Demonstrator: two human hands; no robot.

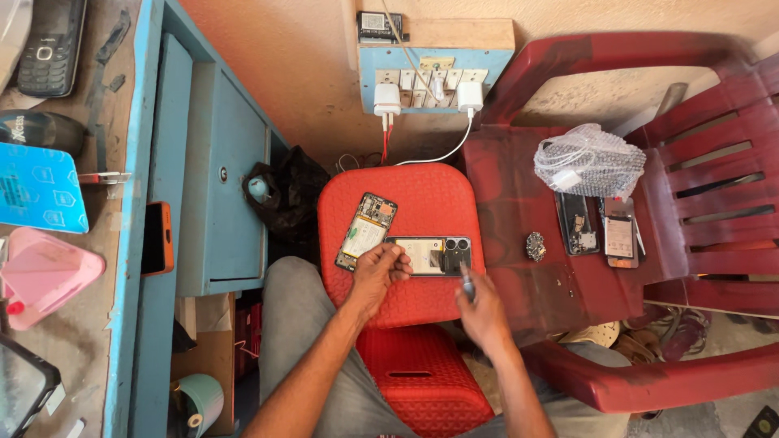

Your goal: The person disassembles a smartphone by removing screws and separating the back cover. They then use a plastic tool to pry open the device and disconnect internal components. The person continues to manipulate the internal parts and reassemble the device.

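Observation:
My left hand (376, 276) rests on the left end of an opened phone (434, 255) lying across a red plastic stool (422, 203), fingers pressing it down. My right hand (483, 312) is closed on a thin screwdriver (466, 280), with its tip at the phone's camera end. A second opened phone (366, 230), showing its battery and board, lies tilted on the stool just to the left.
A red plastic chair (690, 268) on the right holds two more opened phones (599, 229), a bubble-wrap bag (590, 161) and a small foil lump (535, 246). A blue workbench (154, 146) stands left. A switchboard with chargers (426, 89) hangs on the wall.

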